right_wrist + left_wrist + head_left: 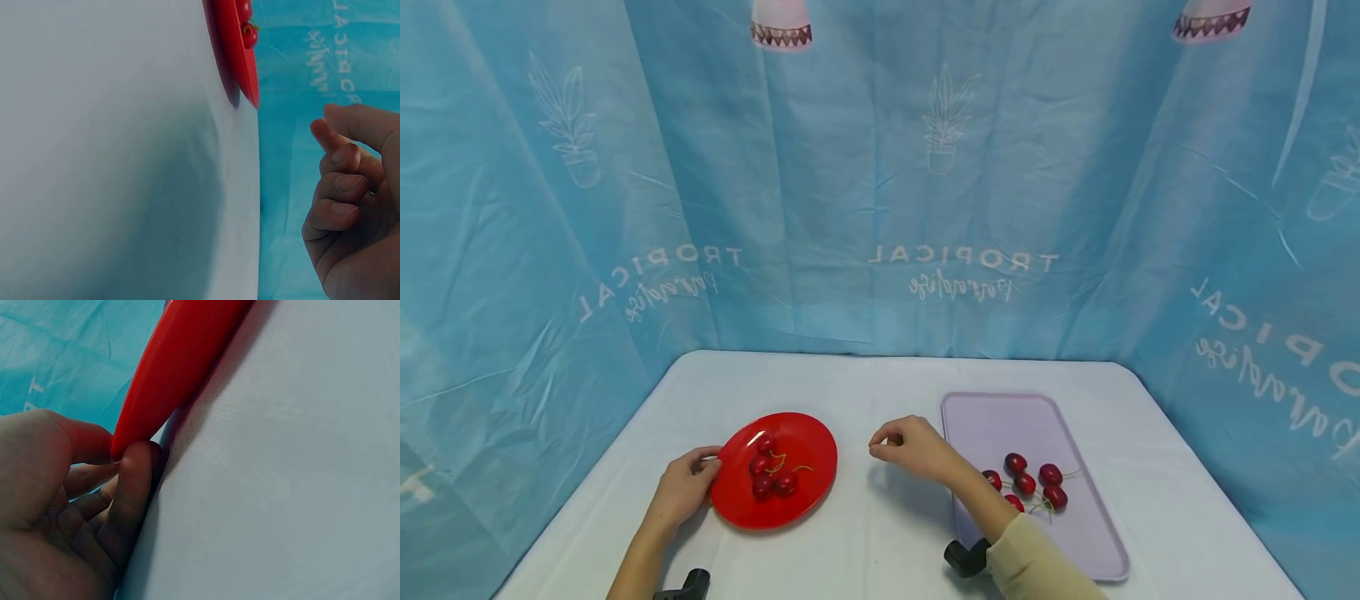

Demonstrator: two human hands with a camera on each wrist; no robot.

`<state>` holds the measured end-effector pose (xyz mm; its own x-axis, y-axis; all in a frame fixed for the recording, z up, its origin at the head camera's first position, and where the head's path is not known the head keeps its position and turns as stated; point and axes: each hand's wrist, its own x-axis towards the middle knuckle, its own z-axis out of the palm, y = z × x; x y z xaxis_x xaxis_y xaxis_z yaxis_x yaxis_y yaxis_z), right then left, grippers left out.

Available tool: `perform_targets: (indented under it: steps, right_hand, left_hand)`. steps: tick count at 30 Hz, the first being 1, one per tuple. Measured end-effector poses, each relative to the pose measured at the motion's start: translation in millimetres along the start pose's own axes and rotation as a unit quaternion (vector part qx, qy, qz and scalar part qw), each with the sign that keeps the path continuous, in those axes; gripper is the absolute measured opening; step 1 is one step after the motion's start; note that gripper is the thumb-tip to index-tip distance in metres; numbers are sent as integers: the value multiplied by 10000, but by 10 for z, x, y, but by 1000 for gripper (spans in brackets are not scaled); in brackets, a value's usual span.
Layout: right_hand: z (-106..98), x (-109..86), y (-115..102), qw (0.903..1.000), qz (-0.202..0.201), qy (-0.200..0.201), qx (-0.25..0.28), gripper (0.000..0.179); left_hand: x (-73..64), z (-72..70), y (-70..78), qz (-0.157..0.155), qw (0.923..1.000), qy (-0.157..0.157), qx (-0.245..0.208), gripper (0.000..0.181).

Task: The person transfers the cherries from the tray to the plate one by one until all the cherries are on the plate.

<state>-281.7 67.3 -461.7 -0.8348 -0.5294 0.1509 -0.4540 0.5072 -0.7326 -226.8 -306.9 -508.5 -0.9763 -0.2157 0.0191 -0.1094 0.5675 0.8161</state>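
Pinching the red plate (814, 454) by its rim, my left grip (685, 483) is holding it at the left of the white surface (865, 550); my right grip (916, 447) is hovering between this plate and the lilac tray (1000, 423), fingers (334, 215) curled around nothing. I am judging the plate light, stiff and somewhat slippery, so its raised rim is offering the surest hold. The plate cherries (763, 486) and the tray cherries (1050, 475) are seeming firm but easily bruised, better taken by the stem. The left wrist view is showing digits (132, 478) at both sides of the rim; only the head view is including the tray.
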Motion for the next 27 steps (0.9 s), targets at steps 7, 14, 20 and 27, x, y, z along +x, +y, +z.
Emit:
perform_targets:
  steps: [7,14,20,27]
  right_hand:
    - [-157,-50,41,9999,-57,74,-100,16]
    - [-268,-124,91,9997,113,188,-57,21]
    - [-316,-189,165,9991,328,266,-61,22]
    - [-404,-248,240,9991,235,349,-82,23]
  left_hand:
    - [-15,-11,14,-74,9999,-72,-120,38]
    - [-9,-20,13,-50,9999,-55,-124,38]
    - [-15,-19,10,10,9999,-67,-130,39]
    - [0,4,-30,-3,10000,0,-80,38]
